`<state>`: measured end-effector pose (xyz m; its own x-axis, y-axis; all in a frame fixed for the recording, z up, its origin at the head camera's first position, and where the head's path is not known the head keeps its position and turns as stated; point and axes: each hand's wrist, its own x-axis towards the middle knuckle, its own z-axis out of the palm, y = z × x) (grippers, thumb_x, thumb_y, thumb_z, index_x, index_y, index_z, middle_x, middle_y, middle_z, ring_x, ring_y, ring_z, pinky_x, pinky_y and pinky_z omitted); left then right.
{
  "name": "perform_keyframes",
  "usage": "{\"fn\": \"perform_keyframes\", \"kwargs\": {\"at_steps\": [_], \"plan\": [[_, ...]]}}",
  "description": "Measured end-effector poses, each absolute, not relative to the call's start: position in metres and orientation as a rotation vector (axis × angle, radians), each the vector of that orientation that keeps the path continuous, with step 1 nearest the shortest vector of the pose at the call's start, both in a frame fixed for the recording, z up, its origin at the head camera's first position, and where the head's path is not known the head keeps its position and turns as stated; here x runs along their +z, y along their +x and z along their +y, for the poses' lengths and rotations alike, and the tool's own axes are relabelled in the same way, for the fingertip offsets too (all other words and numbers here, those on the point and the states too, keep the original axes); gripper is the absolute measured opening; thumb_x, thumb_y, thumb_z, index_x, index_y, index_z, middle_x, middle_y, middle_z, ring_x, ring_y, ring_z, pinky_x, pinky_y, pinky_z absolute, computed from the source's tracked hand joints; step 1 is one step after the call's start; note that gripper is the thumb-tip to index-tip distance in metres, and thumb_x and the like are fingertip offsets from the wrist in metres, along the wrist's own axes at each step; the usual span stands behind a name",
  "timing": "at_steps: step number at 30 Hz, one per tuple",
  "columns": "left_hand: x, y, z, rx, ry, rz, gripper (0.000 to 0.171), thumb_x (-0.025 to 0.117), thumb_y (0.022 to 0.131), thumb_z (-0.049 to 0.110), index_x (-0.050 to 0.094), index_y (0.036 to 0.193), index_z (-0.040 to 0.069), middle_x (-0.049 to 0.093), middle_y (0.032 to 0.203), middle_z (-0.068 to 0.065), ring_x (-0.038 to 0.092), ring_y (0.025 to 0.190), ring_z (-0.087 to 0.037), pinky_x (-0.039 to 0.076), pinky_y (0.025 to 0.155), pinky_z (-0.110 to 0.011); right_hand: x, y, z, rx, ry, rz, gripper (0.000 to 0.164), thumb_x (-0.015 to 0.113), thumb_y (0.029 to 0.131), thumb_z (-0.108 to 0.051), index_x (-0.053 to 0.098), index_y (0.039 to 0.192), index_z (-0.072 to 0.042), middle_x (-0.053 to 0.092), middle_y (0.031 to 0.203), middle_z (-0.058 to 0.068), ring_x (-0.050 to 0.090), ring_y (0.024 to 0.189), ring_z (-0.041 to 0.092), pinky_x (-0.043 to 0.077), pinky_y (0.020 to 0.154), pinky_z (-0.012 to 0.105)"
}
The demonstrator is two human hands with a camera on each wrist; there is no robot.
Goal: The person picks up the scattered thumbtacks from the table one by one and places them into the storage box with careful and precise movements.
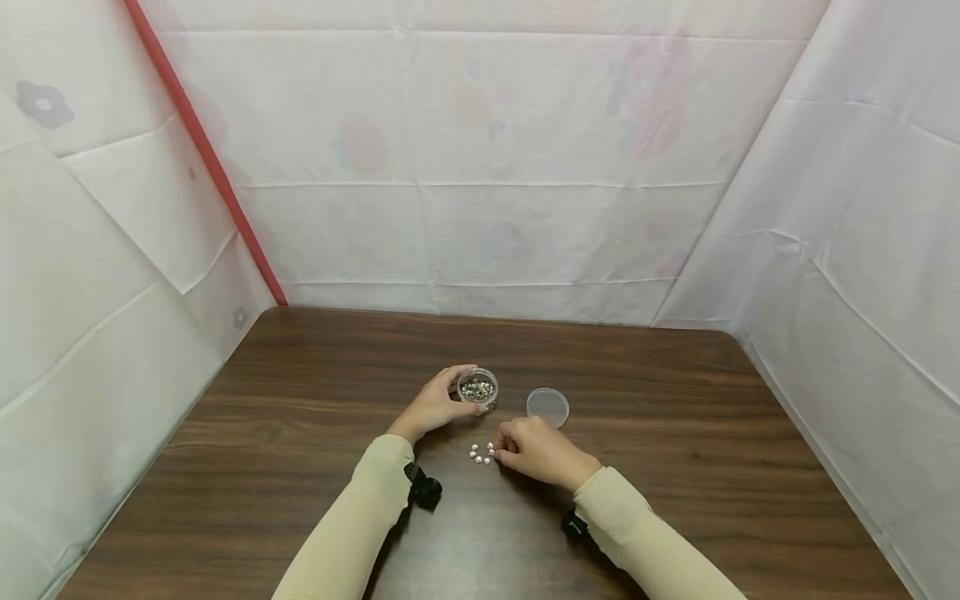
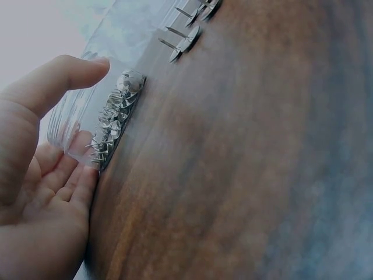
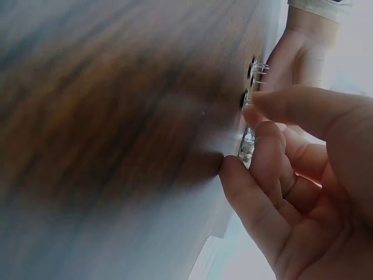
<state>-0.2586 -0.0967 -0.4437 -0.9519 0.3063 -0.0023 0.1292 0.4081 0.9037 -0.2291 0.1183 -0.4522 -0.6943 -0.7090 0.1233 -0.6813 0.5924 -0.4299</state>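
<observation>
My left hand (image 1: 437,402) holds a clear round jar (image 1: 491,406) on the table, thumb on the near side and fingers round the far side. Silver thumbtacks (image 2: 111,122) cover the jar's bottom. Several more thumbtacks (image 1: 478,460) lie in a small ring on the table, points up, in front of the jar. At the ring's right edge is my right hand (image 1: 536,448), fingers curled. Its thumb and index finger pinch a thumbtack (image 3: 244,101) close over the tabletop, partly hidden by the fingertips.
A clear round lid (image 1: 547,403) lies flat on the dark wood table (image 1: 337,358), just beyond my right hand. Pale cloth hangs (image 1: 480,167) behind the table and along both sides. Black straps with small cameras sit on both wrists.
</observation>
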Motion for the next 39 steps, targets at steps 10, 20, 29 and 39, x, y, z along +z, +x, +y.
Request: {"fn": "perform_keyframes", "kwargs": {"at_steps": [10,20,29,39], "plan": [[-0.446,-0.258,-0.096,1.603,0.374,2.488,0.070,0.076,0.078,0.020,0.042,0.138,0.007,0.041,0.139,-0.016,0.041,0.122,-0.036,0.040,0.098,-0.054,-0.452,-0.227,0.118,-0.698,-1.219,2.773,0.008,0.066,0.084,-0.017,0.062,0.078,-0.017,0.051,0.063,-0.012,0.044,0.053,-0.001,0.039,0.047,0.016],[-0.444,-0.258,-0.097,1.588,0.382,2.486,0.072,0.076,0.078,0.021,0.042,0.139,0.007,0.040,0.140,-0.017,0.039,0.124,-0.036,0.038,0.100,-0.054,-0.449,-0.225,0.118,-0.708,-1.233,2.772,0.008,0.064,0.083,-0.013,0.061,0.077,-0.015,0.049,0.063,-0.011,0.043,0.054,0.000,0.039,0.049,0.016],[-0.449,-0.259,-0.095,1.615,0.373,2.497,0.071,0.077,0.077,0.019,0.043,0.137,0.005,0.042,0.137,-0.017,0.042,0.121,-0.037,0.040,0.097,-0.056,-0.450,-0.229,0.118,-0.785,-1.210,2.736,0.007,0.063,0.083,-0.009,0.062,0.078,-0.014,0.054,0.064,-0.009,0.046,0.055,0.000,0.042,0.050,0.019],[-0.454,-0.265,-0.096,1.596,0.363,2.484,0.074,0.077,0.077,0.022,0.041,0.139,0.008,0.039,0.140,-0.017,0.039,0.124,-0.036,0.038,0.100,-0.055,-0.439,-0.241,0.118,-0.893,-1.113,2.737,0.005,0.059,0.086,-0.011,0.061,0.081,-0.013,0.057,0.063,-0.010,0.049,0.053,0.001,0.045,0.048,0.020]]}}
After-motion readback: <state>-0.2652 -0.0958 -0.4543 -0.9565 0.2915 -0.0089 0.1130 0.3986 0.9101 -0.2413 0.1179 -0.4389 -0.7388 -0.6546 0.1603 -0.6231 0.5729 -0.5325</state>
